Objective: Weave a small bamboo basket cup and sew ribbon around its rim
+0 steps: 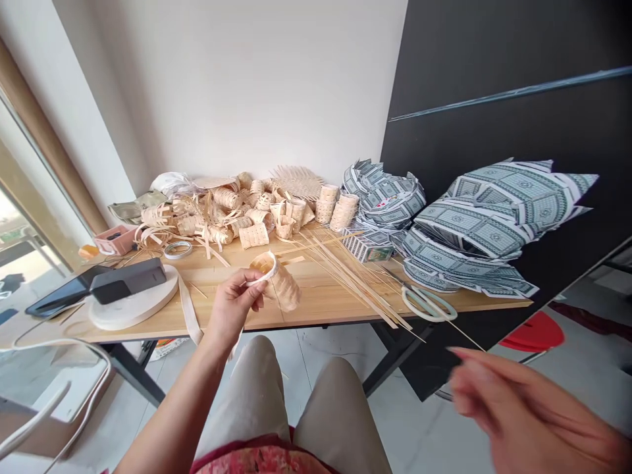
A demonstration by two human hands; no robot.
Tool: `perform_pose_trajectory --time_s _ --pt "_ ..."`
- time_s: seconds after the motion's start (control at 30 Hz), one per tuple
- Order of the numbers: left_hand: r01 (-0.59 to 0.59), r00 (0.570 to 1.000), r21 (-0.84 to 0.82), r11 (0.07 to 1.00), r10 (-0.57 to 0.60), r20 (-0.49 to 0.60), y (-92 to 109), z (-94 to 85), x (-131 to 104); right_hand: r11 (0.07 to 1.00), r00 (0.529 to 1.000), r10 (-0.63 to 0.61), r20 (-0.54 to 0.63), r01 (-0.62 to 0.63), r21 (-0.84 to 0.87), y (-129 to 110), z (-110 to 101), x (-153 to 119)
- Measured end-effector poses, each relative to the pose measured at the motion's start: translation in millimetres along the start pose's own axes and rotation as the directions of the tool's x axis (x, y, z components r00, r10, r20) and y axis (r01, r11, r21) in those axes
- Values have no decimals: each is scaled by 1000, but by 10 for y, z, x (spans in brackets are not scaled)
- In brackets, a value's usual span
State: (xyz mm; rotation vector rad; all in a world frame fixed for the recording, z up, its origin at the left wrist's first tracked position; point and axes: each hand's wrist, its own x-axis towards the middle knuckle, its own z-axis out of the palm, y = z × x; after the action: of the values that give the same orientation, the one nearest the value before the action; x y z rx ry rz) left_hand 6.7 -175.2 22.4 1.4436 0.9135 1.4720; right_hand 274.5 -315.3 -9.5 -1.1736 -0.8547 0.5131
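Observation:
My left hand (240,297) pinches the rim of a small woven basket (285,289) of pale wood strips, tilted on its side just over the table's front edge. A white band runs around its mouth. My right hand (513,401) is off to the lower right, beyond the table edge, thumb and fingers pressed together and somewhat blurred. What it holds, if anything, I cannot make out. Scissors with pale handles (428,303) lie on the table nearest to it, beside long thin wood strips (355,280). A roll of white tape (133,306) lies at the left with its end trailing.
A heap of woven baskets (254,235) sits at the back of the wooden table (306,316). Folded patterned card pieces (474,224) are stacked at the right. A dark grey box (128,280) rests on the tape roll. A red stool (536,332) stands beyond the table.

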Motion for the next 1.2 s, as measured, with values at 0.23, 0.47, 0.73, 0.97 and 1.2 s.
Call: perform_pose_trajectory --time_s 0.23,0.47,0.73,0.97,1.2 --pt "206 974 -243 948 -175 145 119 254 -187 602 705 -535 465 705 -375 -463 1081 -18" --pt "178 973 -241 954 -135 186 131 320 -236 527 643 -562 521 763 -374 -375 1217 1" --pt "140 974 -217 966 -94 206 90 325 -232 554 653 -601 461 756 -347 -363 1202 3" --pt "120 977 -204 972 -79 197 96 308 -241 580 666 -579 470 742 -337 -349 1200 -4" --pt "68 977 -158 985 -33 213 76 309 -246 586 681 -562 469 729 -355 -346 1195 -4"
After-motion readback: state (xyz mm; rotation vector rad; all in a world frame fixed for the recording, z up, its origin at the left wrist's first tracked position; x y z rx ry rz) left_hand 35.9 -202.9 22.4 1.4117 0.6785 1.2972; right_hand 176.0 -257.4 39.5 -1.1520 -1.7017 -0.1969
